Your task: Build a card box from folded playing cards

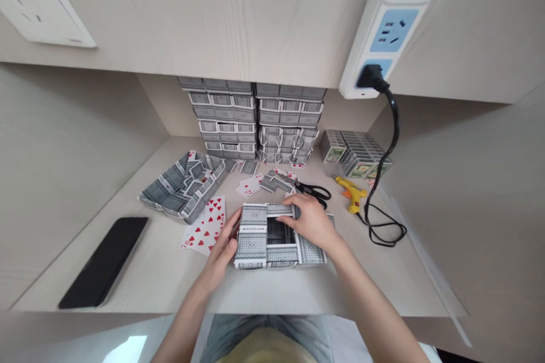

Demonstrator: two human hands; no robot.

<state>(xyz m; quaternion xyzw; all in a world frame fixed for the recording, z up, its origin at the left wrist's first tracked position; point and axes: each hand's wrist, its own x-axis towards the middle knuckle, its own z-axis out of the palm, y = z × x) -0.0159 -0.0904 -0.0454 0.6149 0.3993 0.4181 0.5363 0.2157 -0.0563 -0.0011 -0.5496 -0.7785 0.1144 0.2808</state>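
Table [166, 289] bore card box [252, 249] near front edge

From where I stood, the left hand [218, 260] curved open against the box's left side; the right hand [314, 220] spanned its opening [279, 235], grip unclear. Pressing hard there could have buckled the thin rim [281, 254].

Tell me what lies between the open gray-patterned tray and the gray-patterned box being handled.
Heart playing cards and the left hand, in the head view.
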